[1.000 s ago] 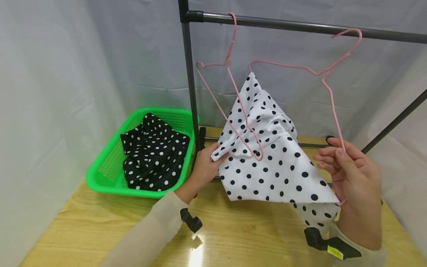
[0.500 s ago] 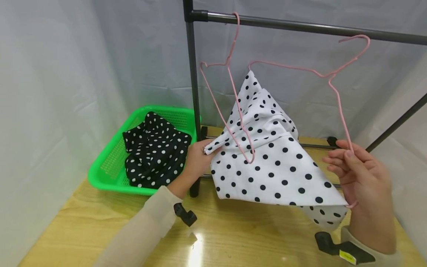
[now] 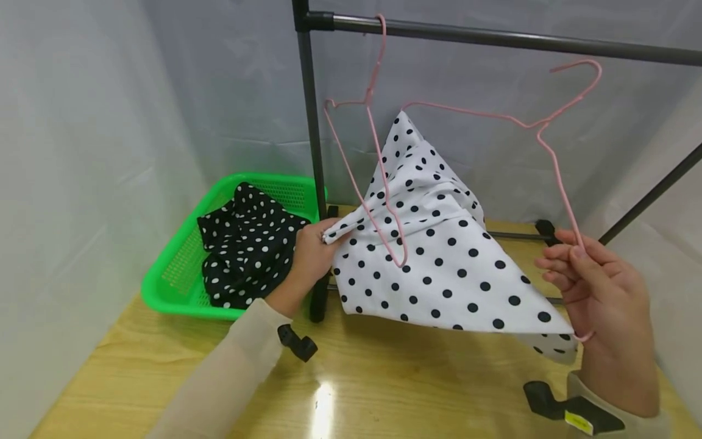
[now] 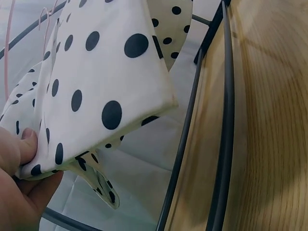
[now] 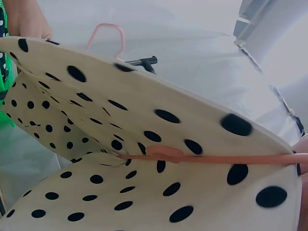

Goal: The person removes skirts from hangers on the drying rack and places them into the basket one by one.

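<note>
We list a white dotted cloth [image 3: 444,262] draped over our held pink hanger [image 3: 554,158] beneath the rail [image 3: 493,39], our left hand [image 3: 307,253] pinching its corner, our right hand [image 3: 609,305] fingers [image 3: 554,268] curled round the hanger's wire.

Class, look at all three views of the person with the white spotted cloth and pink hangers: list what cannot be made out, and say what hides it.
- Head view: how the white spotted cloth sits on the held pink hanger; the cloth covers its lower bar.
- Head view: the right hand fingertips' grip, hidden behind the hand.
- Left wrist view: most of the left hand, cut by the edge.
- Right wrist view: the right hand, cut off at the right edge.
</note>
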